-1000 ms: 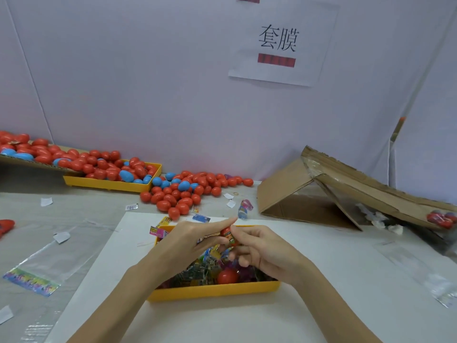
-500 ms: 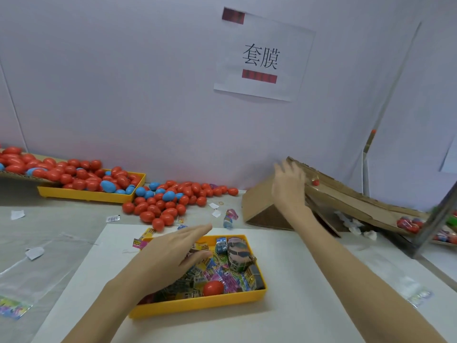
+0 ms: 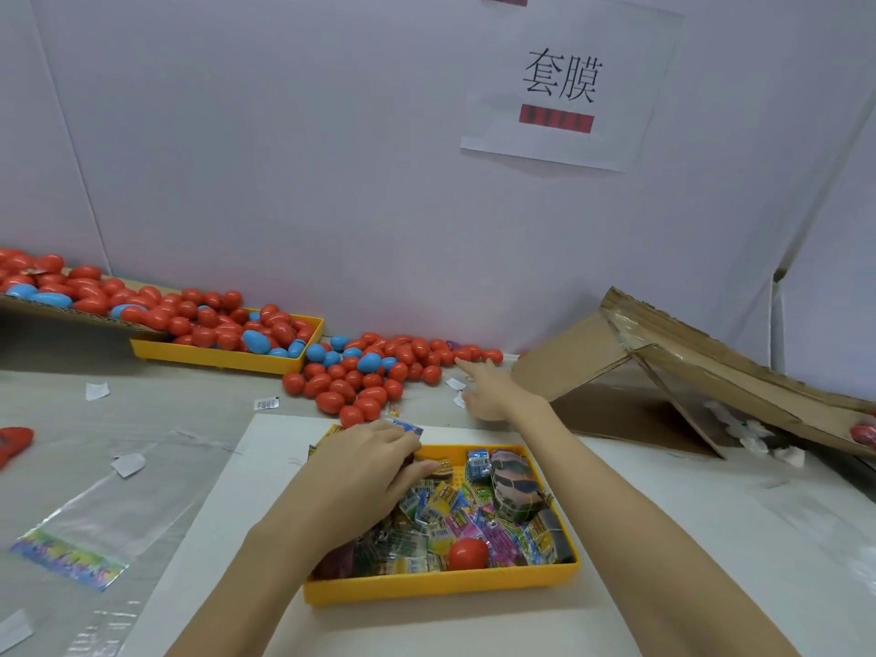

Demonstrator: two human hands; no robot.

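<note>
Tray (image 3: 441, 583), yellow, sits nearest on the bench (image 3: 739, 514), full of packets (image 3: 455, 519); left hand (image 3: 365, 467) lies on them, fingers bent, grip not discernible. Beyond, right hand (image 3: 490, 388) stretches straight-fingered, holding nothing, near loose red eggs (image 3: 374, 395).

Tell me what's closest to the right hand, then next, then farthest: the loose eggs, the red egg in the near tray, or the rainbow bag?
1. Loose eggs, just ahead of the right hand.
2. Red egg, front of the near tray.
3. Rainbow bag, far left.
</note>
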